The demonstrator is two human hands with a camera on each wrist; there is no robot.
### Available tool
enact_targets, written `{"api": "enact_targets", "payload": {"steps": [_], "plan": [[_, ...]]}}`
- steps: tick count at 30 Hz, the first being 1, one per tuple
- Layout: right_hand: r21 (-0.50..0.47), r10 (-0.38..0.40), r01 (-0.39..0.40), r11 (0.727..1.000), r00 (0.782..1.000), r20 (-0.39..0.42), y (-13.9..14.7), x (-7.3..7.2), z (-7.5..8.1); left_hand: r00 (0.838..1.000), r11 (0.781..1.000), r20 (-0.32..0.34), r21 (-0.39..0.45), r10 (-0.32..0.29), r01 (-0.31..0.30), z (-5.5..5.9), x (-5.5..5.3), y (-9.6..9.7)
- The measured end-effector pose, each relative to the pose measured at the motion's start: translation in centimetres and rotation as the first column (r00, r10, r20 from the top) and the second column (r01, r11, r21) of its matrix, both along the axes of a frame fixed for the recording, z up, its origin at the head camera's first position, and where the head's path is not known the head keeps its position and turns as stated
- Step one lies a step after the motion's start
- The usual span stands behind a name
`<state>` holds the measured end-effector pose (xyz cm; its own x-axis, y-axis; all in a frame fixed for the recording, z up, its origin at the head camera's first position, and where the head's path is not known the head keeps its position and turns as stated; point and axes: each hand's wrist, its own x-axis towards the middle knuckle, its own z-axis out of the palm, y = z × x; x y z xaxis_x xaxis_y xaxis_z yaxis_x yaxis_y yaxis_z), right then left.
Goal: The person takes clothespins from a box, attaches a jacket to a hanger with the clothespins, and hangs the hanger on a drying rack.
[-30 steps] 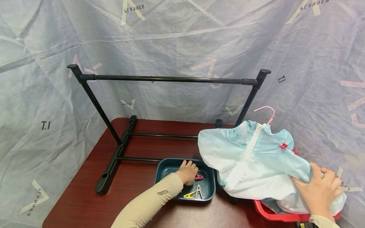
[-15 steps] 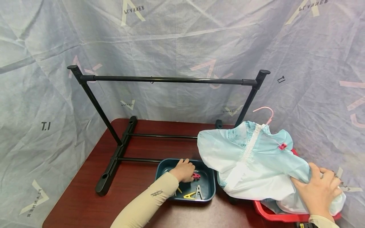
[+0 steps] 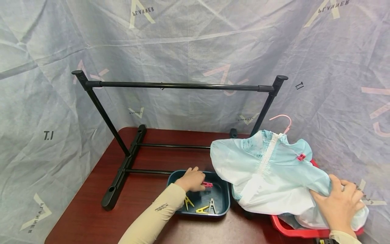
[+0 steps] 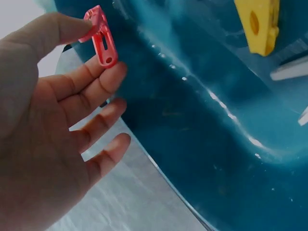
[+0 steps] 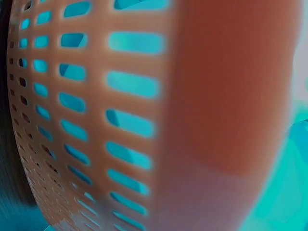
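Observation:
Over the dark blue tray, my left hand pinches a pinkish-red clothespin between thumb and fingertips; the ring and little fingers stay loose. Two yellow clothespins and a grey-white one lie in the tray. My right hand rests with spread fingers on the sleeve of a pale blue and white zip jacket. A pink hanger sticks out at its collar, and a red clothespin sits on its shoulder. The right wrist view shows only basket wall, not the hand.
Beneath the jacket stands a red slotted basket, holding more cloth. A black clothes rack spans the back of the dark red table. Grey printed sheeting hangs behind it.
My left hand has moved left and slightly up within the tray with the red clothespin, uncovering a yellow one. The right hand and jacket stay almost still.

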<state>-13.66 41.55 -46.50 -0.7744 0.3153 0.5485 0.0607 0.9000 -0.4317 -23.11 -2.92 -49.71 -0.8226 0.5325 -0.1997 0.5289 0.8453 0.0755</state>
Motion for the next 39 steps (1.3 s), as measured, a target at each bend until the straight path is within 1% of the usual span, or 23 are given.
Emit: {"api": "enact_targets", "payload": {"steps": [3, 6, 10, 14, 19, 23, 26, 30, 34, 39], "plan": [[-0.003, -0.001, 0.001, 1.000, 1.000, 0.024, 0.0, 0.0, 0.1, 1.000, 0.999, -0.007, 0.043, 0.001, -0.001, 0.4, -0.1, -0.3], [0.002, 0.000, 0.000, 1.000, 1.000, 0.020, 0.0, 0.0, 0.1, 1.000, 0.996, -0.010, 0.084, -0.003, 0.004, 1.1, 0.0, -0.6], [0.006, 0.002, -0.002, 1.000, 1.000, 0.010, 0.0, 0.0, 0.0, 1.000, 0.993, -0.023, 0.121, -0.005, 0.008, 1.6, 0.1, -1.1], [0.000, -0.005, 0.005, 1.000, 0.999, 0.037, 0.0, 0.1, 0.1, 0.999, 0.990, -0.036, 0.138, 0.002, 0.003, 1.7, 0.1, -1.4], [-0.007, -0.010, 0.011, 1.000, 0.998, 0.060, -0.1, 0.1, 0.3, 0.999, 0.989, -0.036, 0.150, 0.012, -0.007, 1.9, 0.0, -1.8], [-0.005, -0.010, 0.010, 1.000, 0.999, 0.050, -0.1, 0.1, 0.3, 0.999, 0.987, -0.039, 0.159, 0.020, -0.014, 2.2, 0.0, -2.1], [-0.001, -0.004, 0.004, 1.000, 1.000, 0.020, -0.1, 0.1, 0.2, 0.998, 0.985, -0.050, 0.174, 0.023, -0.014, 2.3, 0.0, -2.2], [0.001, 0.003, -0.003, 1.000, 1.000, 0.000, -0.1, 0.0, 0.1, 0.997, 0.980, -0.074, 0.199, 0.019, -0.004, 2.5, 0.0, -2.4], [0.004, 0.000, 0.000, 1.000, 1.000, 0.004, 0.0, 0.0, 0.1, 0.994, 0.972, -0.106, 0.235, 0.016, 0.010, 2.6, 0.0, -2.6], [0.011, 0.004, -0.004, 1.000, 1.000, -0.025, 0.1, -0.1, -0.2, 0.986, 0.963, -0.167, 0.267, 0.004, 0.041, 2.6, -0.2, -2.8]]}}
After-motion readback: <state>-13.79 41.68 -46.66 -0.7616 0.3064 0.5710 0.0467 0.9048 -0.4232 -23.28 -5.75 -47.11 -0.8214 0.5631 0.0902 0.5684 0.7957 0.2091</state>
